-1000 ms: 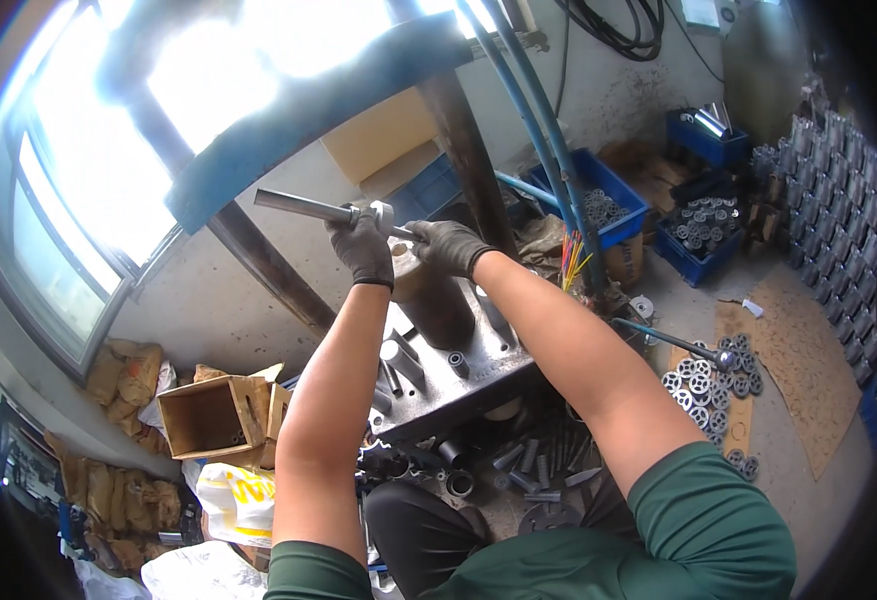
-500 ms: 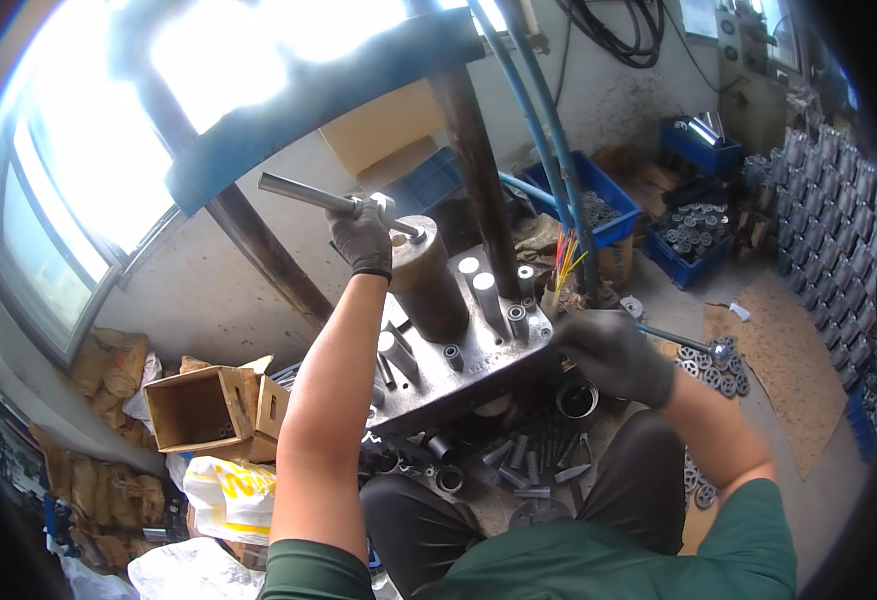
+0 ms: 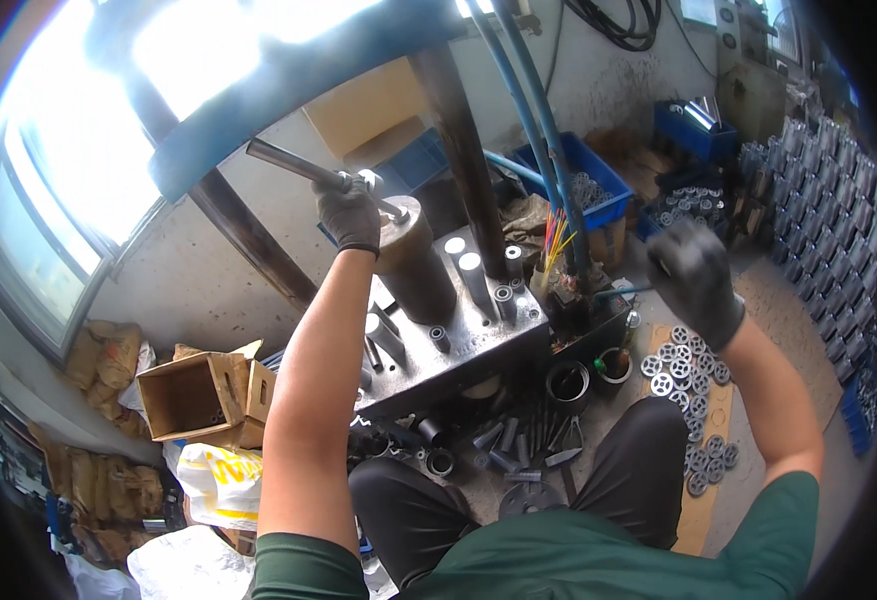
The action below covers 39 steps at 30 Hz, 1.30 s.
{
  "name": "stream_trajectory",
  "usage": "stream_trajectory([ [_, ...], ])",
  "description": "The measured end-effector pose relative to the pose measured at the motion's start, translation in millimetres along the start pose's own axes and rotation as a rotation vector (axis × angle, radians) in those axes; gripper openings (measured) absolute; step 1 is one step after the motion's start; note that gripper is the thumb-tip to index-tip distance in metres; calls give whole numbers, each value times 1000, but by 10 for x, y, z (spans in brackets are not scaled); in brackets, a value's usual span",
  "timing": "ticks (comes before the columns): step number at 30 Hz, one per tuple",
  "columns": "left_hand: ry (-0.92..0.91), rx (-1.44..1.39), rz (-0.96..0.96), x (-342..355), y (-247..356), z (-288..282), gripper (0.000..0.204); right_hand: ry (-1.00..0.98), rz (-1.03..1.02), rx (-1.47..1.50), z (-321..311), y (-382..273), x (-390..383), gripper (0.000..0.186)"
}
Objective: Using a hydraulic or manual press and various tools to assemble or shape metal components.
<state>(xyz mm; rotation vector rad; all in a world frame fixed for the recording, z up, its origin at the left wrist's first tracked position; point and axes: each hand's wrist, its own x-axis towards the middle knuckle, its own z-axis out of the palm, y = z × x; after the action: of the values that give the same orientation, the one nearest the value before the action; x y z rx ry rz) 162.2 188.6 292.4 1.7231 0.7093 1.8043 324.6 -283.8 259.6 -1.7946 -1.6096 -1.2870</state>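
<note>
The left hand point(image 3: 348, 213), in a dark glove, has its grip closed around a long metal shaft point(image 3: 293, 163), which slants down from upper left to lower right above the far left edge of the table point(image 3: 463, 350). The shaft's thin lower end reaches the top of a thick steel cylinder point(image 3: 418, 275) that stands upright toward that same edge (whether the tip sits in a hole there, I cannot tell). The right hand point(image 3: 696, 280), gloved too, is out past the table's right corner, its grip closed on the outer end of a blue lever point(image 3: 623, 291); the fingers hide that end. Upright pins point(image 3: 471, 275) with bright round tops stand between the cylinder and the right corner, and a hollow bushing point(image 3: 504, 300) stands near that corner. A smaller bushing point(image 3: 439, 339) is close to the middle of the near edge, and a thick grey rod point(image 3: 385, 337) leans toward the near left corner. Below the right corner, a dark round pot point(image 3: 566, 382) sits on the floor. Further right, spoked metal wheels point(image 3: 662, 384) lie on a strip of cardboard point(image 3: 696, 530). Left of the table are an open brown box point(image 3: 255, 400) and, below it, a white bag point(image 3: 220, 485) with yellow print.
</note>
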Motion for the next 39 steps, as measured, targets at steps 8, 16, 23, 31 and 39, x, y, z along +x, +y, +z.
stream_trajectory([
  [8,-47,-76,13,62,-81,-3,26,-255,296,80,687,458,871,107],
  [16,-171,-50,-52,156,101,5,29,-400,467,245,654,464,947,120],
  [23,-287,93,4,244,212,58,22,-354,531,172,747,476,869,128],
  [31,-353,355,71,474,130,315,24,-516,437,160,473,419,784,91],
  [39,-308,302,91,377,25,237,23,-266,-15,64,-115,79,42,21],
])
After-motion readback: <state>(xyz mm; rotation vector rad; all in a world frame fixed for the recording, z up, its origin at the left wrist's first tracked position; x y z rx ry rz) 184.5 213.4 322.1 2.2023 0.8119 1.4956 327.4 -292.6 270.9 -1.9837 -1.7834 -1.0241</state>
